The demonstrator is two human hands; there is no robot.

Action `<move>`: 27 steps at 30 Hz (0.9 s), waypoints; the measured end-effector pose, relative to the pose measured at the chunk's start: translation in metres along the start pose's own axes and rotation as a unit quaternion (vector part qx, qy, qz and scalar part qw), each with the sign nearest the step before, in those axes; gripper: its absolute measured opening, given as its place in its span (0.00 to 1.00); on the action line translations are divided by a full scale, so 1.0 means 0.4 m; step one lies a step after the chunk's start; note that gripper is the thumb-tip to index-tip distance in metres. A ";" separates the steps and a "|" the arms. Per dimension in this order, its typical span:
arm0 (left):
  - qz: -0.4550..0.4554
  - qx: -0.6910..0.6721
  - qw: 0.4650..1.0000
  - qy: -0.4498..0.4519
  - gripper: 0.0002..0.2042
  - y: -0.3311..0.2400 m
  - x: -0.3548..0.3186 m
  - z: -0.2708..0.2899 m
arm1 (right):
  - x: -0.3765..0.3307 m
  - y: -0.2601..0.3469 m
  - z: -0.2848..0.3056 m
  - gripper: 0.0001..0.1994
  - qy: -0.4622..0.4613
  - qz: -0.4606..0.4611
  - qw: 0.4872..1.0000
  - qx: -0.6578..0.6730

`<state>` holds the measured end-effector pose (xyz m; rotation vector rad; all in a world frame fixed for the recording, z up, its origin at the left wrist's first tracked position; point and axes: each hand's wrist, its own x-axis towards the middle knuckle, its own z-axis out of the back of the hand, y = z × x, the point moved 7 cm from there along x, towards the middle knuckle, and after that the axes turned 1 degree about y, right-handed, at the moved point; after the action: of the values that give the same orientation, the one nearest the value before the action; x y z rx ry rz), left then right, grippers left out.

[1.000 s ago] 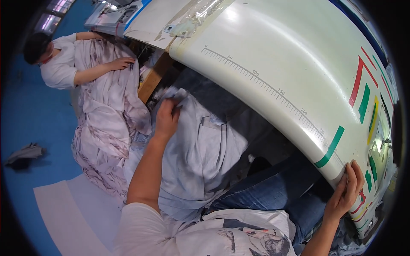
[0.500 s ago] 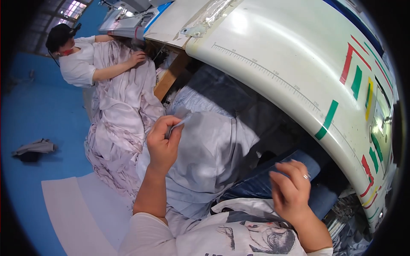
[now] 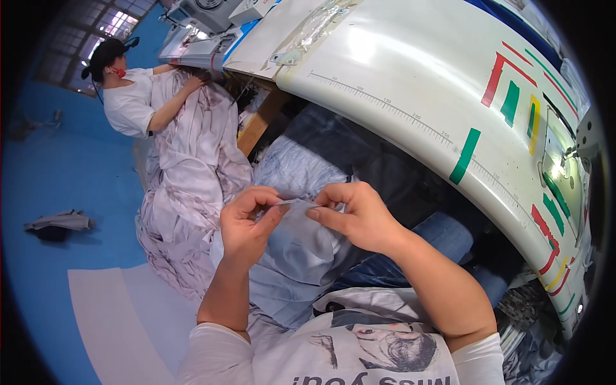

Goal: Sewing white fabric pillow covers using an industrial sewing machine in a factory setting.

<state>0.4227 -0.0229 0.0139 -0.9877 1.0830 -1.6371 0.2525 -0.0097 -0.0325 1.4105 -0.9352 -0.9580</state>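
A light grey, thin fabric (image 3: 295,247) hangs over my lap and rises to my fingers. My left hand (image 3: 247,224) pinches its upper edge between thumb and fingers. Close beside it, my right hand (image 3: 356,215) pinches the same edge, thumb against forefinger. Only a short stretch of cloth spans the gap between both hands. My fingers partly hide the held edge.
A white sewing table (image 3: 391,70) with a printed ruler and coloured tape strips curves along the right. Part of a sewing machine (image 3: 587,135) shows at its far right. A co-worker (image 3: 128,93) sits at the upper left behind a pile of pale fabric (image 3: 192,147).
My right hand has moved left and up from beside the table and now grips the fabric edge. My left hand keeps its pinch, nearly in the same spot.
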 end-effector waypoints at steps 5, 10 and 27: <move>-0.035 0.011 0.998 0.051 0.05 -0.036 -0.007 -0.061 | -0.062 0.003 0.026 0.06 -0.042 0.060 0.997 0.022; -0.026 0.042 0.993 0.104 0.05 -0.054 -0.008 -0.107 | -0.086 0.039 0.032 0.04 -0.049 0.098 0.992 0.056; 0.020 0.075 0.920 0.385 0.15 0.127 -0.107 -0.171 | -0.443 -0.016 0.237 0.07 -0.179 0.109 0.978 0.013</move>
<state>0.3830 0.0225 -0.0598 -0.1871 1.4315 -2.0994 0.1016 0.1229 -0.0351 1.1445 -1.3450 -1.0534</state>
